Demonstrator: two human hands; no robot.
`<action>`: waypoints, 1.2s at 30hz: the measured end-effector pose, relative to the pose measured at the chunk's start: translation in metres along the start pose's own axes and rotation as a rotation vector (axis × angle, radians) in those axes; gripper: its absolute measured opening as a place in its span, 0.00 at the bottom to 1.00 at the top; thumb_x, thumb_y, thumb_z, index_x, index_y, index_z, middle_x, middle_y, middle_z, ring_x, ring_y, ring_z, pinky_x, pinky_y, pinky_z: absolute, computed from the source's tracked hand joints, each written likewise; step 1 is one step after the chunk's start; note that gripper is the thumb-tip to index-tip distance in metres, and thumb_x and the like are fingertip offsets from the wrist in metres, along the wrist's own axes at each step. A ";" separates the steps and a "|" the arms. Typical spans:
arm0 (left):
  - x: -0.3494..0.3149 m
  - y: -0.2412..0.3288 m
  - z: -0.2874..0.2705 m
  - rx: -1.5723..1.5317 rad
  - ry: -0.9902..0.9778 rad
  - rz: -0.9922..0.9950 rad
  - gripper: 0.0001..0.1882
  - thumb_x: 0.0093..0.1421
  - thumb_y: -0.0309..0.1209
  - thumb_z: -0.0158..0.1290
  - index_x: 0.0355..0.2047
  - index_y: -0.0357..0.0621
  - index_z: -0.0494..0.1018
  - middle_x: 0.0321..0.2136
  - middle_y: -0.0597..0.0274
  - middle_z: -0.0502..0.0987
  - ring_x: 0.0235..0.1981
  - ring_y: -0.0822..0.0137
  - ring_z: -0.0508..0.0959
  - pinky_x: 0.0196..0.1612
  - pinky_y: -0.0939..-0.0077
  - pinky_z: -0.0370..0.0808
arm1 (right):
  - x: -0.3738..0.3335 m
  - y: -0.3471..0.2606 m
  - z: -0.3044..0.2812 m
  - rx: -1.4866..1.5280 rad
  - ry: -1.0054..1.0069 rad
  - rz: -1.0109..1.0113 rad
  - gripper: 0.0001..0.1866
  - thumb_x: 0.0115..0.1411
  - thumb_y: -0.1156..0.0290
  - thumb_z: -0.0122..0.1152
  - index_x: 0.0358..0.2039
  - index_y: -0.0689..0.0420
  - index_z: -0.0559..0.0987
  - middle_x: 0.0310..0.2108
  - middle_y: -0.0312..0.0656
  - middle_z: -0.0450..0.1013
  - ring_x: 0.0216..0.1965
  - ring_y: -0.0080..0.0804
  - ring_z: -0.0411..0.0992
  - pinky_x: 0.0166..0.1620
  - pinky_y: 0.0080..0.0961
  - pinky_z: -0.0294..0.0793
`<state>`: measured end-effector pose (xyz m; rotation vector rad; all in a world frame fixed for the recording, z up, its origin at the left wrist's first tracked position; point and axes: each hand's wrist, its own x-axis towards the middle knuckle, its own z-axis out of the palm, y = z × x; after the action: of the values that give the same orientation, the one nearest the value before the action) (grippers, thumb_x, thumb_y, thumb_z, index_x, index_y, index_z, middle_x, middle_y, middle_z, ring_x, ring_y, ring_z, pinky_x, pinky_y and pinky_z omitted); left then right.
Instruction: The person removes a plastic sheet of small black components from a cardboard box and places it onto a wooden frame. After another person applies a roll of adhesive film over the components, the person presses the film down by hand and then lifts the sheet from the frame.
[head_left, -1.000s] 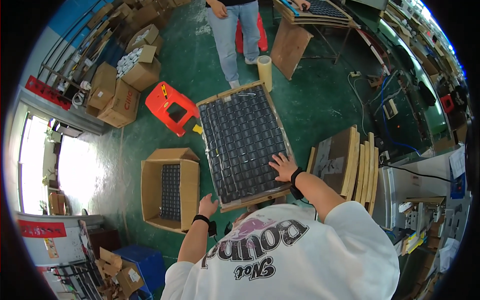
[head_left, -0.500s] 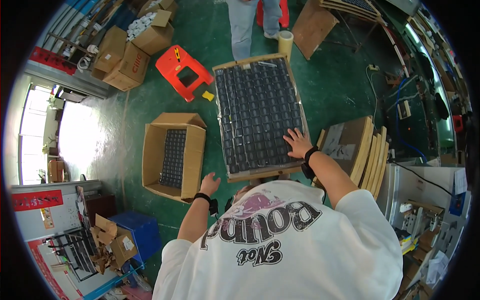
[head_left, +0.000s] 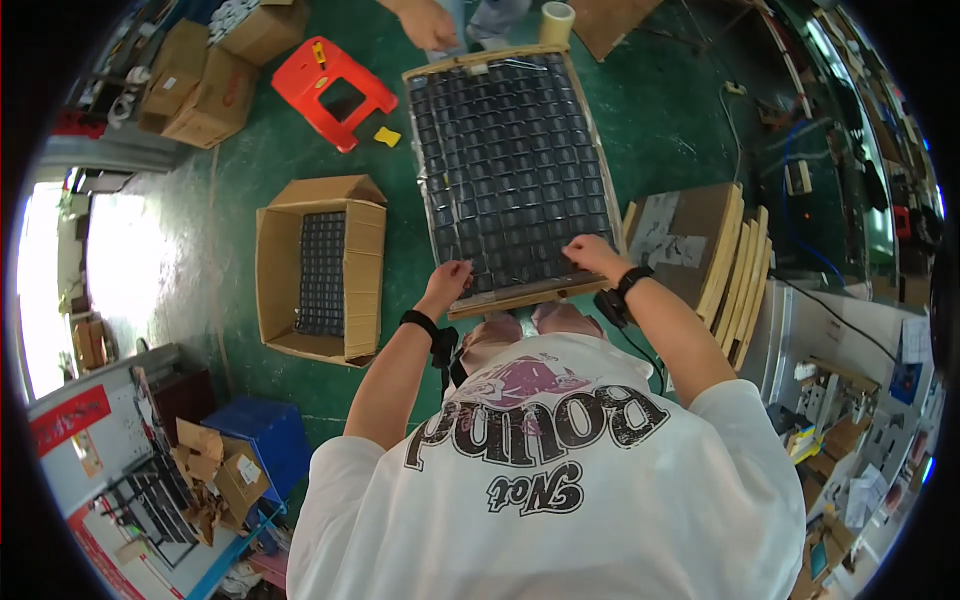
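Note:
In front of me lies a large wood-edged board (head_left: 500, 302), covered with rows of small dark rectangular pieces (head_left: 515, 150). Shiny streaks across the rows look like clear film. My left hand (head_left: 446, 285) is at the board's near left corner, its fingers drawn together. Over the near right part of the rows, my right hand (head_left: 592, 254) has its fingers curled together. Whatever either hand pinches is too small to make out. Another person's hand (head_left: 428, 25) reaches to the board's far left corner.
Left of the board stands an open cardboard box (head_left: 365, 280) holding similar dark pieces. Beyond it are a red plastic stool (head_left: 330, 95) and a yellow scrap (head_left: 387, 136). Wood-framed boards (head_left: 690, 250) lean at the right. A pale roll (head_left: 556, 25) stands at the far end.
My left hand has come from beside the box to the board's near left corner. My right hand has gone from spread flat to curled. Another person's hand has appeared at the far end.

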<state>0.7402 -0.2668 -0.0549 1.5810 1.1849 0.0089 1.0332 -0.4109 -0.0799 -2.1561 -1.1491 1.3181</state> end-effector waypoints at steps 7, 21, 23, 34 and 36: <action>0.031 -0.004 0.026 -0.171 -0.521 -0.334 0.25 0.60 0.48 0.41 0.35 0.35 0.70 0.28 0.58 0.75 0.31 0.67 0.77 0.32 0.75 0.73 | 0.012 -0.029 0.045 0.375 -0.245 0.237 0.22 0.56 0.52 0.52 0.31 0.62 0.76 0.24 0.41 0.74 0.22 0.29 0.74 0.24 0.21 0.71; 0.036 -0.066 -0.044 -0.460 -0.276 -0.503 0.21 0.60 0.48 0.43 0.35 0.40 0.69 0.31 0.59 0.74 0.30 0.66 0.76 0.33 0.73 0.74 | -0.012 0.038 -0.027 0.784 -0.028 0.515 0.30 0.54 0.39 0.46 0.31 0.58 0.74 0.25 0.38 0.73 0.24 0.28 0.74 0.27 0.22 0.70; 0.034 -0.084 -0.061 -0.433 -0.223 -0.487 0.20 0.60 0.47 0.43 0.35 0.40 0.69 0.31 0.59 0.74 0.29 0.66 0.76 0.32 0.74 0.74 | -0.011 0.040 -0.028 0.803 -0.019 0.515 0.30 0.53 0.39 0.46 0.31 0.57 0.74 0.25 0.38 0.73 0.24 0.28 0.73 0.27 0.22 0.70; 0.035 -0.020 -0.051 0.539 0.286 0.505 0.22 0.53 0.35 0.50 0.47 0.40 0.64 0.47 0.50 0.65 0.51 0.51 0.62 0.53 0.61 0.61 | 0.015 0.018 -0.006 -0.340 0.813 -0.176 0.17 0.55 0.61 0.54 0.40 0.59 0.72 0.34 0.42 0.72 0.37 0.41 0.70 0.42 0.33 0.68; 0.037 -0.002 -0.045 0.656 0.229 0.537 0.27 0.54 0.37 0.49 0.53 0.42 0.59 0.54 0.50 0.58 0.56 0.50 0.56 0.57 0.61 0.56 | 0.025 -0.008 0.002 -0.418 0.798 -0.238 0.18 0.55 0.60 0.53 0.43 0.57 0.71 0.41 0.42 0.69 0.43 0.43 0.66 0.47 0.36 0.64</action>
<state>0.7322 -0.2088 -0.0590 2.5021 0.9400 0.1690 1.0334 -0.3863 -0.0896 -2.3573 -1.3161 0.0563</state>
